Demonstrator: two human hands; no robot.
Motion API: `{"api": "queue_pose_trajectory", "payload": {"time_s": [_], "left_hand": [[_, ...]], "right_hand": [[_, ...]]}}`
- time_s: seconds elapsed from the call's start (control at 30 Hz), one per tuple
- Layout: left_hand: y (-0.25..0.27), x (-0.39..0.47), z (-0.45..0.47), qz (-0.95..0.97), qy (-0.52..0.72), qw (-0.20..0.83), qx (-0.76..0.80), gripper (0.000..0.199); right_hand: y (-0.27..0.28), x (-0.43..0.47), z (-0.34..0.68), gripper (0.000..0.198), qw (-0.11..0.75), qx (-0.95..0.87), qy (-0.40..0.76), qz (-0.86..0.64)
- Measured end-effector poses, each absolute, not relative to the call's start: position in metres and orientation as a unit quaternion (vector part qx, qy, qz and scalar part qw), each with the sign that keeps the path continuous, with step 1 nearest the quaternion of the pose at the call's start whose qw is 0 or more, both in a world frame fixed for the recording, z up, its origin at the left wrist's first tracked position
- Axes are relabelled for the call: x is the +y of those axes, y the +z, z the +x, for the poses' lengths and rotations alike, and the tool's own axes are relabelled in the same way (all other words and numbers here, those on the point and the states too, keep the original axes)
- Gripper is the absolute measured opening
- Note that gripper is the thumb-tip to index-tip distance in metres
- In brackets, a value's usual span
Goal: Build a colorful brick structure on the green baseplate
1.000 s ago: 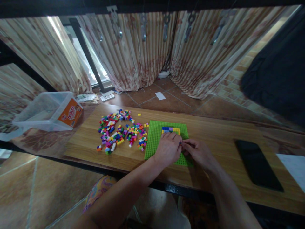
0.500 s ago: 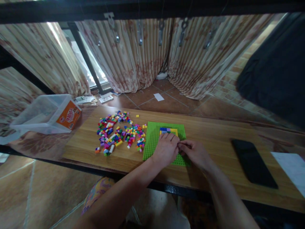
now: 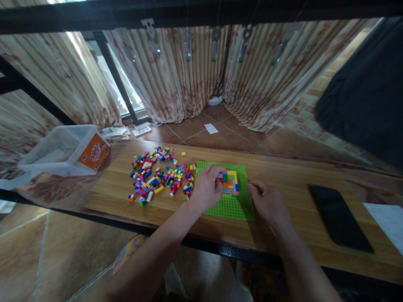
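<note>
A green studded baseplate lies on the wooden table, bearing a low block of coloured bricks with yellow and blue along its edges and green, orange and grey inside. My left hand is over the plate's left part with curled fingers, at the left side of the brick block and covering some of it. Whatever it may hold is hidden. At the plate's right edge, my right hand has thumb and forefinger pinched together. Anything between them is too small to make out.
Many loose bricks are spread left of the plate. A clear plastic bin with an orange label stands at the far left. On the right lie a black phone-like slab and white paper. Curtains hang behind.
My hands have parted: the left moved left off the brick block, uncovering much of it, and the right drew back to the plate's right edge. The view shifted slightly.
</note>
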State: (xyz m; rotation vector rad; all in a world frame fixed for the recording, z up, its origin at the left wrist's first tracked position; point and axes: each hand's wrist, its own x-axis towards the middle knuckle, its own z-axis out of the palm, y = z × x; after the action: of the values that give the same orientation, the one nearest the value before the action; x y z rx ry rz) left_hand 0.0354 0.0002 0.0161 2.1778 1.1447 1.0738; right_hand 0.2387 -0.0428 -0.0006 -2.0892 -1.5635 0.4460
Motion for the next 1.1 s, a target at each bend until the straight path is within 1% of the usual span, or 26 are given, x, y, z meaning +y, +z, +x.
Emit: {"api": "queue_pose_trajectory", "payload": {"time_s": [0.13, 0.33, 0.43, 0.63, 0.7, 0.83, 0.97, 1.1], "left_hand": [[0.013, 0.015, 0.022, 0.739, 0.422, 0.223, 0.476, 0.039], [0.005, 0.023, 0.004, 0.73, 0.433, 0.196, 0.491, 0.033], [0.004, 0.016, -0.003, 0.739, 0.403, 0.18, 0.509, 0.032], [0.011, -0.025, -0.01, 0.763, 0.286, 0.21, 0.541, 0.034], [0.009, -0.05, -0.015, 0.761, 0.262, 0.212, 0.554, 0.037], [-0.005, -0.104, -0.036, 0.774, 0.221, 0.227, 0.548, 0.041], [-0.016, -0.135, -0.053, 0.806, 0.171, 0.223, 0.522, 0.062], [-0.019, -0.141, -0.056, 0.818, 0.115, 0.214, 0.522, 0.074]], "right_hand": [[-0.006, -0.044, 0.242, 0.031, 0.23, -0.587, 0.149, -0.762], [-0.027, -0.043, 0.252, 0.031, 0.219, -0.606, 0.149, -0.75], [-0.038, -0.037, 0.258, 0.031, 0.254, -0.576, 0.16, -0.76], [-0.041, -0.026, 0.26, 0.027, 0.278, -0.567, 0.166, -0.758], [-0.041, -0.031, 0.256, 0.024, 0.285, -0.568, 0.163, -0.755], [-0.043, -0.057, 0.242, 0.025, 0.291, -0.575, 0.139, -0.752], [-0.047, -0.083, 0.231, 0.027, 0.285, -0.591, 0.109, -0.747], [-0.047, -0.096, 0.226, 0.03, 0.268, -0.594, 0.079, -0.754]]}}
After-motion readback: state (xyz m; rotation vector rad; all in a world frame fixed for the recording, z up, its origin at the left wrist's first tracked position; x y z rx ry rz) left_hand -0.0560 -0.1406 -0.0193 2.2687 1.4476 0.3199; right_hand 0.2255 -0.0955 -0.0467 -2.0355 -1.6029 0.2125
